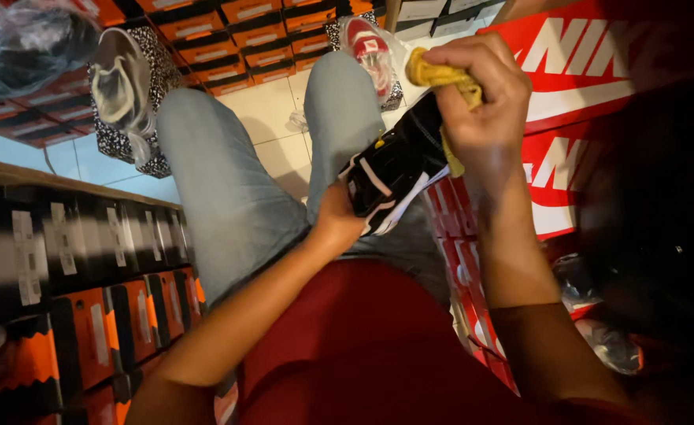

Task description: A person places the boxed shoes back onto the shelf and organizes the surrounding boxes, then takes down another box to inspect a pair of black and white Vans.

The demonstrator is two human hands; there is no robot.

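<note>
Bottom of frame: red shirt (pixel 362 354), both forearms rising from it; lower edge cuts off elbows. Left hand (pixel 337 223), centre frame, is closed under the near end of a black shoe (pixel 394 169) with white and yellow trim; fingers are hidden behind the shoe, so exact grip not visible, only that it supports the shoe from below. Shoe lies tilted over the knee at centre, running up and right. Right hand (pixel 477 98), upper centre-right, is a closed fist around a bunched yellow cloth (pixel 441 76), cloth pressed against the shoe's far end; part of the cloth hangs hidden behind the palm. Beyond: legs in pale blue jeans (pixel 229 189) over white floor tiles (pixel 272 106). Left edge: blurred black and orange shoe boxes (pixel 103 315). Right edge: red boxes (pixel 575 86), lower part lost in dark shadow. Far top: more orange boxes and a red-and-white shoe in clear plastic (pixel 370 51), details indistinct.
</note>
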